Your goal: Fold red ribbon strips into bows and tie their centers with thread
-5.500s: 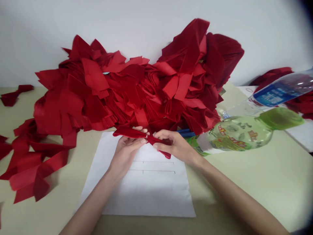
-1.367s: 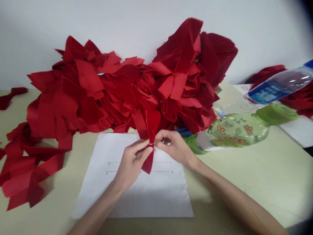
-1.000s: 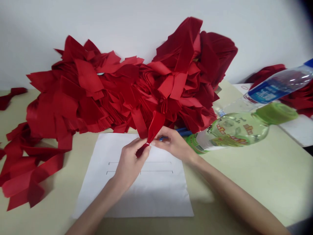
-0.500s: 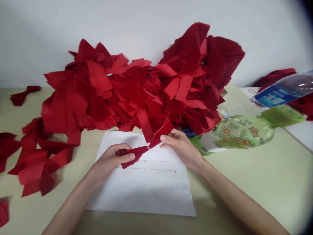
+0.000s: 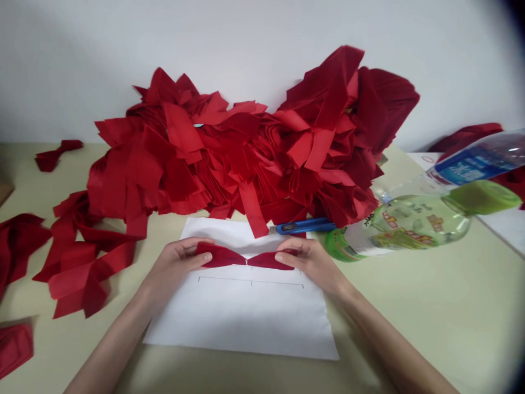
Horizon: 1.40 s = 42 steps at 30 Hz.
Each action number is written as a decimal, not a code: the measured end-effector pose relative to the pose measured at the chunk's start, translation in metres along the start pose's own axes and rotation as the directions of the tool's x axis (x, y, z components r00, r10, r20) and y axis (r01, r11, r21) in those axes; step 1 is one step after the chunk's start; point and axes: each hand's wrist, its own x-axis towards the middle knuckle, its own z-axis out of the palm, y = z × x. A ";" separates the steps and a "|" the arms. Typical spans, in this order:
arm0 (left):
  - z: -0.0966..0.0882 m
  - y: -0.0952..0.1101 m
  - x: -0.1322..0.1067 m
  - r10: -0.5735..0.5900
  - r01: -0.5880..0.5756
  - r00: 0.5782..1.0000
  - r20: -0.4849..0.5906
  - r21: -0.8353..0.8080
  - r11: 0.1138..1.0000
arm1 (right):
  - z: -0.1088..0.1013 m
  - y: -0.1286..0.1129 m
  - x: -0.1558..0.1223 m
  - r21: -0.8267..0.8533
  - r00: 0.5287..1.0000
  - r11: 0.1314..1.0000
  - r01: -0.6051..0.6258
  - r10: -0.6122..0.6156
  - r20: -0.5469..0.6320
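A red fabric bow point(image 5: 229, 257), pinched narrow at its middle by a thin white tie, stretches level between my two hands. My left hand point(image 5: 178, 262) is closed on its left end, thumb on top. The right end is pinched between the thumb and fingers of my right hand point(image 5: 311, 260). Beneath the bow lies a white sheet of paper point(image 5: 246, 323) with ruled, ticked lines drawn across it. The bow covers part of the upper line. Just beyond my right hand is a blue utility knife point(image 5: 305, 225).
A big heap of red fabric strips point(image 5: 229, 153) stands against the wall. Looser red strips point(image 5: 88, 262) lie at the left, with a tied red piece point(image 5: 57, 155) behind. On the right lie a green-capped bottle point(image 5: 422, 221) and a blue-labelled clear bottle point(image 5: 471, 164).
The bow has turned from a slant to level, as my right hand came down and my left hand rose slightly. The utility knife shows more fully. The view has shifted a little left.
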 end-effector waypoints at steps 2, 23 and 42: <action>-0.001 -0.002 -0.001 -0.021 0.021 1.000 -0.005 -0.019 1.000 | 0.001 0.002 -0.002 0.002 0.999 1.000 -0.023 0.022 0.033; 0.005 -0.009 -0.009 0.020 -0.018 1.000 -0.013 0.144 0.989 | -0.007 -0.001 -0.013 0.079 0.975 0.985 -0.156 0.141 0.172; -0.004 -0.004 -0.012 -0.142 0.151 0.984 0.104 -0.083 0.985 | -0.012 -0.004 -0.015 0.116 0.989 0.988 -0.104 0.090 0.115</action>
